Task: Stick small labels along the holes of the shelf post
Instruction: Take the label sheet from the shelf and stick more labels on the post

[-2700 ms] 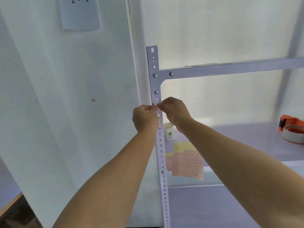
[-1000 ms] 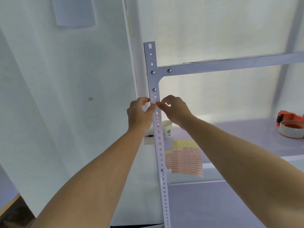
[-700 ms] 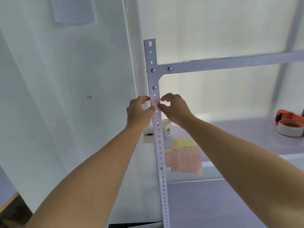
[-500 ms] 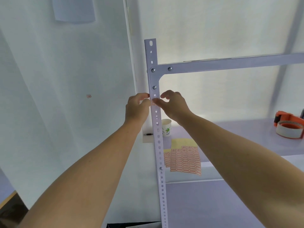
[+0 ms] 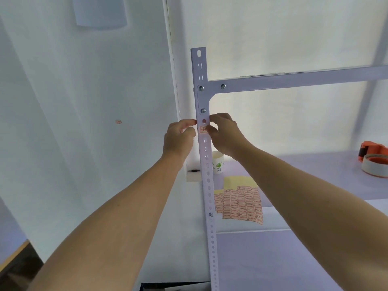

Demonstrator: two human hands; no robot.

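The white perforated shelf post (image 5: 210,202) stands upright in the middle of the view. A small red-bordered label (image 5: 202,129) lies on its face just under the hole below the lower bracket screw. My right hand (image 5: 225,134) is at the post's right side, with its thumb tip pressing the label's right end and its curled fingers against the post's edge. My left hand (image 5: 178,137) is at the post's left side with fingers curled. Its index tip touches the post's left edge, and its thumb is off the label.
A sheet of red-bordered labels (image 5: 241,204) lies on the shelf board (image 5: 315,177) behind the post, next to a paper cup (image 5: 218,164). A tape dispenser (image 5: 373,162) sits far right. The cross beam (image 5: 294,78) runs right. One stray label (image 5: 118,122) sticks on the left wall.
The label went from being pinched between both hands in front of the post to lying on its face. My left thumb has drawn back from it; my right thumb stays on it.
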